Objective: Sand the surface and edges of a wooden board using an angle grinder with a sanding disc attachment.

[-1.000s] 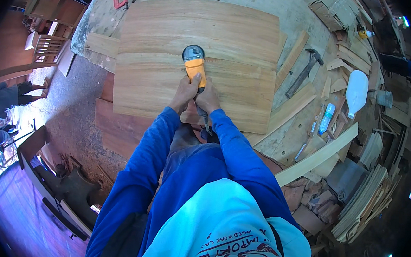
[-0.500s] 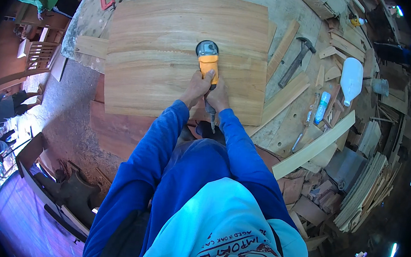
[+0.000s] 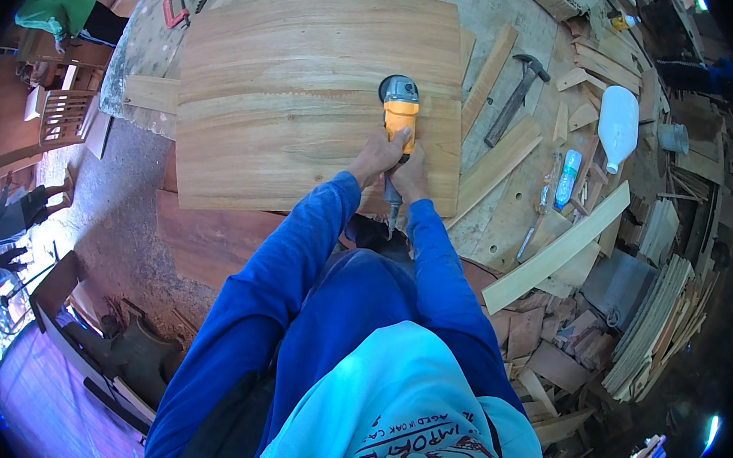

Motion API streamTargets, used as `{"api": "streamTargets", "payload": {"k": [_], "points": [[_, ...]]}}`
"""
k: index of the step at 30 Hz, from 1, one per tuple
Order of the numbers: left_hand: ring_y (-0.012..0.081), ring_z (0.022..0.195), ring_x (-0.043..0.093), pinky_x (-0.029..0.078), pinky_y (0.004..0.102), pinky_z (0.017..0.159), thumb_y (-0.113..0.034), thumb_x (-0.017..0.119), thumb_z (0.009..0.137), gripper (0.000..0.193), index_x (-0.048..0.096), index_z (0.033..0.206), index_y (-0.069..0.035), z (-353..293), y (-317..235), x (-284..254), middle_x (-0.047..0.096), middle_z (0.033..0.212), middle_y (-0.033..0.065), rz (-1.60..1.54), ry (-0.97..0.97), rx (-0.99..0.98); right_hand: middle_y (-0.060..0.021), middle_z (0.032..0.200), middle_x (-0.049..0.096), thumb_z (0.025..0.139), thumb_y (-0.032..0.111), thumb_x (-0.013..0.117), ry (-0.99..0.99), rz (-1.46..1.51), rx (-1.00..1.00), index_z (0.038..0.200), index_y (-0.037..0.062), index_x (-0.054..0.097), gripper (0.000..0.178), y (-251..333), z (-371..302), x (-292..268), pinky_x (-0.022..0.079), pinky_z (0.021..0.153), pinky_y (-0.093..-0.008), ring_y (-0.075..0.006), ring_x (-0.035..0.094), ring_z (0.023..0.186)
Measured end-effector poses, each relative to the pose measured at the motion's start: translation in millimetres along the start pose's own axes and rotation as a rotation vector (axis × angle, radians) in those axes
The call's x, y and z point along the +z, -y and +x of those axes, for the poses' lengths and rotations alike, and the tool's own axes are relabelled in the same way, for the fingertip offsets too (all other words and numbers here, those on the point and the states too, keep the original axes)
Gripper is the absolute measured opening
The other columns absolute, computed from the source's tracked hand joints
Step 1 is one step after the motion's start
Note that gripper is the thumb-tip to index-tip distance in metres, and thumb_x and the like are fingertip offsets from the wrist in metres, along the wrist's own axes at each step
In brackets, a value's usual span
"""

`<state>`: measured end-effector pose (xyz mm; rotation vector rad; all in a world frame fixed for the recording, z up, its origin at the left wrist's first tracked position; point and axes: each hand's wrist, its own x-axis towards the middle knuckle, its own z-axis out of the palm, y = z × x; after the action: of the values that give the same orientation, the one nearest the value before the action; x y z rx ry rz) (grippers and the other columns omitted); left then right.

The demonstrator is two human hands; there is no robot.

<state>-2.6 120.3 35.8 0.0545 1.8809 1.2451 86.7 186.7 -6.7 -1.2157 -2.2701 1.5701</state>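
A wide wooden panel (image 3: 288,137) lies flat on the worktable before me. On its right half rests an orange power sander (image 3: 400,115), its round grey head against the wood. My left hand (image 3: 378,154) wraps around the rear of the orange body from the left side. Closed around the same tool, just behind, is my right hand (image 3: 411,174). A cord (image 3: 393,203) trails from the sander's back end toward my body. The underside of the sander's head is hidden.
To the panel's right lie a hammer (image 3: 515,103), wood strips (image 3: 490,79), a small bottle (image 3: 567,180) and a white jug (image 3: 618,128). A red clamp (image 3: 176,9) sits at far left. Offcuts (image 3: 564,348) pile up at lower right. Another person (image 3: 65,9) is at upper left.
Both hands have slid the sander to the right across the panel. The whole view has shifted slightly, so the panel and table appear further left.
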Motion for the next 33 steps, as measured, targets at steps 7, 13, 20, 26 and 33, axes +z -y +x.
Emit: {"api": "streamTargets", "payload": {"k": [7,13,20,26,33], "points": [[0.0343,0.095,0.07,0.053,0.0441,0.079,-0.048,0.06,0.096,0.062,0.063,0.109,0.013,-5,-17,30,0.07,0.099,0.0286,0.003,0.112,0.022,-0.0232,0.095,0.068,0.073,0.013,0.08,-0.007,0.097,0.177,0.107,0.0011,0.051,0.046,-6,-2,-33,0.055,0.071,-0.0471,-0.0389,0.07,0.088],[0.0424,0.104,0.068,0.053,0.0454,0.085,-0.051,0.06,0.094,0.069,0.061,0.112,0.016,18,8,49,0.067,0.106,0.0362,0.085,0.064,0.114,-0.0192,0.09,0.069,0.076,0.01,0.079,-0.066,0.136,0.073,0.109,0.0008,0.052,0.044,3,-10,-43,0.056,0.066,-0.0421,-0.0316,0.072,0.082],[0.0458,0.11,0.065,0.052,0.0474,0.089,-0.051,0.06,0.095,0.07,0.058,0.117,0.016,11,18,17,0.065,0.11,0.0368,-0.001,0.021,0.071,-0.0225,0.092,0.069,0.076,0.012,0.079,-0.021,0.053,0.055,0.109,0.0001,0.052,0.044,-1,-8,-11,0.056,0.069,-0.046,-0.0374,0.072,0.083],[0.0393,0.106,0.068,0.053,0.0441,0.087,-0.047,0.06,0.096,0.065,0.058,0.118,0.014,6,29,-25,0.067,0.11,0.0324,-0.065,-0.013,0.034,-0.026,0.095,0.069,0.074,0.018,0.079,0.08,0.003,0.066,0.106,0.0002,0.056,0.043,11,-8,24,0.054,0.074,-0.0497,-0.0436,0.069,0.091],[0.0338,0.1,0.069,0.054,0.0427,0.083,-0.047,0.061,0.096,0.061,0.059,0.119,0.01,-21,32,-74,0.069,0.107,0.0275,-0.126,-0.19,0.029,-0.0243,0.091,0.069,0.074,0.016,0.077,0.162,-0.062,-0.047,0.106,-0.0017,0.057,0.042,28,-17,71,0.054,0.073,-0.0471,-0.0401,0.069,0.085]]}}
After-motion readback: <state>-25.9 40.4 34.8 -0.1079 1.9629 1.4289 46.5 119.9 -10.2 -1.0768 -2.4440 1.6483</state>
